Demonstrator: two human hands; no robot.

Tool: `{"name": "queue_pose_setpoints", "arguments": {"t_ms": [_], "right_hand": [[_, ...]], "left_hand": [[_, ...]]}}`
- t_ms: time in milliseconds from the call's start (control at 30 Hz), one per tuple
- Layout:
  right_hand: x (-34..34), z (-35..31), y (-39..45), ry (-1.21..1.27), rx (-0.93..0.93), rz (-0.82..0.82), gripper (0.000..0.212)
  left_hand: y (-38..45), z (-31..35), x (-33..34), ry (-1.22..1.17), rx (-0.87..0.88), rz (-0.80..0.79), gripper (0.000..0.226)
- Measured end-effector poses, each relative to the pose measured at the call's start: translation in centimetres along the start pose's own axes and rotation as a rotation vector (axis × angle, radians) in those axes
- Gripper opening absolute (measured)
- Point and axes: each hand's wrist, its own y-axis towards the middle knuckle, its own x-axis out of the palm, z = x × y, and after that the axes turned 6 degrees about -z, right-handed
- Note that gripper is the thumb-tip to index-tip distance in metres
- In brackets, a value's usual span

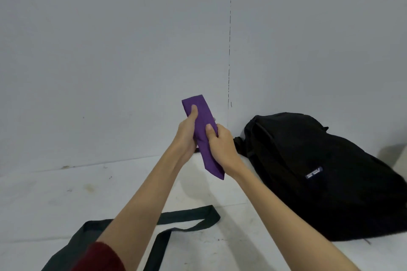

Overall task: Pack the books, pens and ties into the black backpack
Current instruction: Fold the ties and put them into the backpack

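Observation:
A folded purple tie (203, 138) is held up in the air in front of the wall, its pointed end hanging down. My left hand (187, 136) grips its upper part, thumb pressed on the front. My right hand (220, 143) grips its middle from the right, thumb on the front. The black backpack (319, 174) lies on the white surface to the right of my hands, leaning against the wall, with a small label on its front. I cannot tell whether its opening is unzipped. No books or pens are in view.
A dark green tote bag (88, 235) with long straps lies at the lower left under my left forearm. The grey wall (110, 50) stands close behind. The white surface (55, 193) has some stains.

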Motion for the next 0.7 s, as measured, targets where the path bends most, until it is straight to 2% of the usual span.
{"name": "queue_pose_setpoints", "arguments": {"t_ms": [67,167,233,367,467,533,600,667,700], "right_hand": [[-0.4,0.5,0.1,-0.019,0.040,0.005,0.029],[0.1,1.8,-0.8,-0.027,0.100,0.023,0.028],[0.0,2.8,-1.8,0.016,0.115,0.012,0.022],[-1.5,4.8,-3.2,-0.071,0.120,-0.015,0.015],[-3.9,5.5,-3.2,-0.147,0.126,-0.052,0.018],[-7.0,5.7,-2.7,-0.352,0.145,-0.060,0.040],[-11.2,6.2,-1.4,-0.697,0.168,0.060,0.055],[-15.5,7.3,0.4,-1.004,0.160,0.105,0.049],[-17.0,7.7,1.2,-1.145,0.169,0.060,0.048]], "left_hand": [[-0.4,-1.9,0.4,0.036,-0.053,-0.026,0.035],[0.0,-3.6,0.7,0.177,0.003,0.081,0.025],[0.5,-4.3,0.8,0.239,0.028,0.069,0.020],[1.2,-5.9,1.6,0.310,-0.009,0.048,0.019],[2.2,-7.4,3.1,0.299,-0.042,0.058,0.021],[3.1,-7.4,3.5,0.279,-0.129,0.014,0.027],[3.9,-7.1,3.4,0.260,-0.259,-0.018,0.029],[4.8,-7.4,3.8,0.273,-0.352,-0.020,0.029],[5.1,-7.9,4.1,0.281,-0.380,-0.027,0.029]]}}
